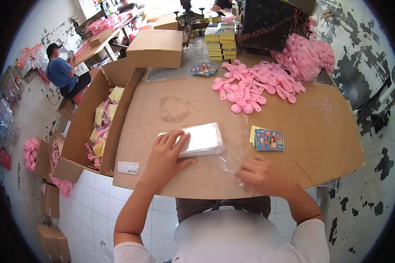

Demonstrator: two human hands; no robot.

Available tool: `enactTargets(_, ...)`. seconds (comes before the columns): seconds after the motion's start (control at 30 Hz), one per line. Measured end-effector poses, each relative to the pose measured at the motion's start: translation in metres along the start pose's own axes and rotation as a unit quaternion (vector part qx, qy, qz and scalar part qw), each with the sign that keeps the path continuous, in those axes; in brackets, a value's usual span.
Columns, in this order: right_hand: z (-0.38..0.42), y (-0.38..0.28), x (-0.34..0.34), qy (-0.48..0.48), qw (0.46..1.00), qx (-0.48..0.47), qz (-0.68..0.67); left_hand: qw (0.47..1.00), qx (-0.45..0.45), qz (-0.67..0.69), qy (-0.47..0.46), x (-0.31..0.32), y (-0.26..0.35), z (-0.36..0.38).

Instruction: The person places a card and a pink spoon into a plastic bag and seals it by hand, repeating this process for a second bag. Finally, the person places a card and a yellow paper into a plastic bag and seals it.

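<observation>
My left hand [166, 160] lies with its fingers stretched over a stack of shiny clear plastic bags [202, 138] on the cardboard table top [175, 105]. To its right, my right hand [265, 175] has its fingers closed on a thin clear plastic bag [233, 168], whose edges are hard to make out. Just beyond the right hand lie a few printed cards [271, 140], blue with a picture, with yellow ones beneath. A loose heap of pink plastic spoons [254, 83] spreads farther back.
On the left stands an open carton [112, 149] of packed pink spoons and yellow cards. A closed box [156, 44], card stacks [220, 39], more blue cards [203, 69] and a bulging bag of spoons [298, 55] line the back. A person [61, 70] sits at far left.
</observation>
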State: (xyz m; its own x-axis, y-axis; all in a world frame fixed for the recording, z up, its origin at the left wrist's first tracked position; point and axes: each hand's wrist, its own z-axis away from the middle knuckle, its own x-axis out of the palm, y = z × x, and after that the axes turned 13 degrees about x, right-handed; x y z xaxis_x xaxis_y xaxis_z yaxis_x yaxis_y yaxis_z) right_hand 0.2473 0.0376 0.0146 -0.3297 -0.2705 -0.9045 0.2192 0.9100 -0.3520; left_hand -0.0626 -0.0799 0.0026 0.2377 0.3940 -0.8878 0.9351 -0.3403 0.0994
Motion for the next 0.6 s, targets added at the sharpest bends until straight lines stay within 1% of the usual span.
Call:
enactTargets(0.13,0.002,0.002,-0.019,0.07,0.997,0.035,-0.004,0.998,0.031,-0.008,-0.053,-0.001,-0.017,-0.006)
enactTargets(0.2,0.003,0.0,-0.021,0.102,0.994,0.034,-0.012,0.999,0.039,0.011,-0.03,0.002,-0.029,-0.01)
enactTargets(0.23,0.004,-0.001,-0.021,0.094,0.995,0.032,-0.004,0.999,0.042,0.02,-0.019,0.001,-0.034,-0.012)
enactTargets(0.3,0.008,-0.001,-0.019,0.077,0.997,0.028,0.013,0.998,0.026,0.037,-0.038,-0.005,-0.039,-0.019)
enactTargets(0.4,0.009,-0.004,0.006,0.011,0.999,-0.012,0.034,0.997,0.008,0.056,-0.058,-0.009,-0.043,-0.026)
enactTargets(0.5,0.009,-0.01,0.023,0.018,0.996,-0.026,0.08,0.994,-0.014,0.068,-0.085,-0.012,-0.048,-0.032)
enactTargets(0.53,0.008,-0.011,0.024,0.02,0.996,-0.025,0.079,0.992,-0.023,0.073,-0.096,-0.013,-0.05,-0.034)
enactTargets(0.6,0.004,-0.012,0.024,0.024,0.997,-0.025,0.076,0.991,-0.03,0.097,-0.089,-0.013,-0.057,-0.038)
